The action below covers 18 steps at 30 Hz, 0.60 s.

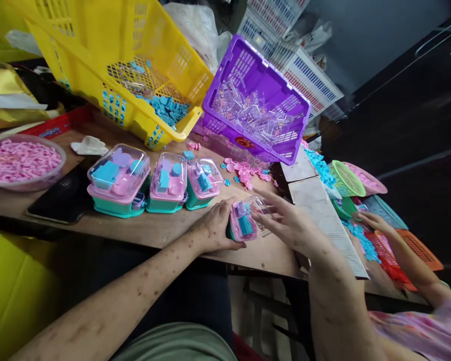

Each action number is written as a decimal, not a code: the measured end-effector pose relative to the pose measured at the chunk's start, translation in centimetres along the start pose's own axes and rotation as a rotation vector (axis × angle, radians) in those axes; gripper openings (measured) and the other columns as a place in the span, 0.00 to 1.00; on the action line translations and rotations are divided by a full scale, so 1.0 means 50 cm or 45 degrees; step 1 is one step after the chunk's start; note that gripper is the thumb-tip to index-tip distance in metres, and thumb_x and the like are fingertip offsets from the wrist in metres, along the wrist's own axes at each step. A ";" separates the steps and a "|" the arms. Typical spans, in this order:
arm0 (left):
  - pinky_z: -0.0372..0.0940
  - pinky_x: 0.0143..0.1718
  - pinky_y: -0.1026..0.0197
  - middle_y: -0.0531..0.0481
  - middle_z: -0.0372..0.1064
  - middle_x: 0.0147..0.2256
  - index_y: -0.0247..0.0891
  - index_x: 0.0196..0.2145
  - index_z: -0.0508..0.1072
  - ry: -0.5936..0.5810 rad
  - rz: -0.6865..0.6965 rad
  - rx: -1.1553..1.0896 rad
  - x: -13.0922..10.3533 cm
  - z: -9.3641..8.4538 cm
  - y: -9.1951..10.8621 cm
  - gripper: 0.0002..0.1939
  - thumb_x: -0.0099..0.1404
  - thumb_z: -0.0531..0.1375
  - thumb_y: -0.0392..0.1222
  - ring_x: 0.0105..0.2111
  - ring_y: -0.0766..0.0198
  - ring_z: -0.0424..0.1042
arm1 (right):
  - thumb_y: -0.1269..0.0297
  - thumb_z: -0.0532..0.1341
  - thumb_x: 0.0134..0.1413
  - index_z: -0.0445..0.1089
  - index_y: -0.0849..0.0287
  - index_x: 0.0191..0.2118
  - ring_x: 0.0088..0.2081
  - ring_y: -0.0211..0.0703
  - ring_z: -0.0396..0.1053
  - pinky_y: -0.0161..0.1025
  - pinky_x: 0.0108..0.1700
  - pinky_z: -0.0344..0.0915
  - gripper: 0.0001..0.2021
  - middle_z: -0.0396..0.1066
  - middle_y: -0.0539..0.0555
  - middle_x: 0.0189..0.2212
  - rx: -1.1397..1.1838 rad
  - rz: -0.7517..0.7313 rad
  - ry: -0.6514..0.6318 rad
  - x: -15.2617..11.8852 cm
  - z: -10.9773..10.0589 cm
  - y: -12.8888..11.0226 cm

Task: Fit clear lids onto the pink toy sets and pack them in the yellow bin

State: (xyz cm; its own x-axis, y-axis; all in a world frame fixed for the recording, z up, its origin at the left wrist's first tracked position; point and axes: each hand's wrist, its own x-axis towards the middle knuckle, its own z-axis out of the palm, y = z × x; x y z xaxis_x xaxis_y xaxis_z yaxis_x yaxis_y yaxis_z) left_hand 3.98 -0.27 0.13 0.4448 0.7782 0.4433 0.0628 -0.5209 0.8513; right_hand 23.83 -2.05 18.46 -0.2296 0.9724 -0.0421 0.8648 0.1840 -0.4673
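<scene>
My left hand (220, 225) is closed round a small toy box (243, 225) with a teal base and a pink tray, holding it tilted above the table's front edge. Blue and purple pieces sit in that tray. A clear lid (261, 203) stands raised at the box's right side. My right hand (295, 225) is at this lid with its fingers stretched out and apart, slightly blurred; whether they press on it I cannot tell. To the left, a small closed box (204, 183), a middle closed box (168, 183) and a larger closed box (119, 180) stand in a row.
A yellow basket (165, 133) with blue pieces and a purple basket (248, 143) with clear parts stand behind. Loose pink pieces (246, 173) lie before them. At left are a bowl (56, 175) of pink pieces and a dark phone (62, 200). A co-worker's hand (376, 223) is at right.
</scene>
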 end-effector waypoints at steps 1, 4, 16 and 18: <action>0.57 0.78 0.29 0.29 0.57 0.75 0.42 0.78 0.46 -0.007 0.005 0.004 0.000 0.000 0.000 0.70 0.54 0.84 0.54 0.76 0.31 0.60 | 0.44 0.71 0.66 0.66 0.48 0.78 0.54 0.62 0.83 0.60 0.55 0.83 0.40 0.82 0.61 0.57 -0.084 -0.072 0.027 -0.002 -0.021 -0.006; 0.58 0.77 0.30 0.29 0.58 0.74 0.42 0.79 0.46 -0.022 0.019 -0.008 0.000 -0.002 0.001 0.69 0.55 0.84 0.54 0.76 0.32 0.61 | 0.53 0.71 0.67 0.68 0.43 0.77 0.74 0.66 0.68 0.68 0.74 0.68 0.35 0.71 0.59 0.72 -0.231 -0.377 0.006 -0.002 -0.071 -0.032; 0.59 0.74 0.23 0.20 0.55 0.76 0.37 0.82 0.37 0.010 -0.129 -0.127 0.005 0.012 -0.002 0.83 0.47 0.86 0.55 0.76 0.24 0.59 | 0.56 0.67 0.65 0.66 0.50 0.71 0.72 0.63 0.68 0.64 0.73 0.67 0.31 0.69 0.64 0.71 -0.103 -0.258 0.110 -0.007 0.090 -0.013; 0.60 0.74 0.22 0.21 0.56 0.76 0.37 0.82 0.39 0.032 -0.113 -0.118 0.005 0.015 -0.005 0.82 0.47 0.86 0.56 0.76 0.24 0.60 | 0.58 0.65 0.65 0.66 0.49 0.73 0.66 0.61 0.73 0.61 0.69 0.72 0.32 0.72 0.63 0.66 -0.153 -0.245 0.131 -0.010 0.096 -0.014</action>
State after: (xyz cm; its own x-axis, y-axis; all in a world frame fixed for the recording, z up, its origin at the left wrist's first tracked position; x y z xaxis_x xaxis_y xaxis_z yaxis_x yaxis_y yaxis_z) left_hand 4.72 -0.23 -0.19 0.4183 0.8289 0.3714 0.0176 -0.4162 0.9091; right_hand 21.21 -3.37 14.54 -0.3541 0.9260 0.1307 0.8578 0.3773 -0.3490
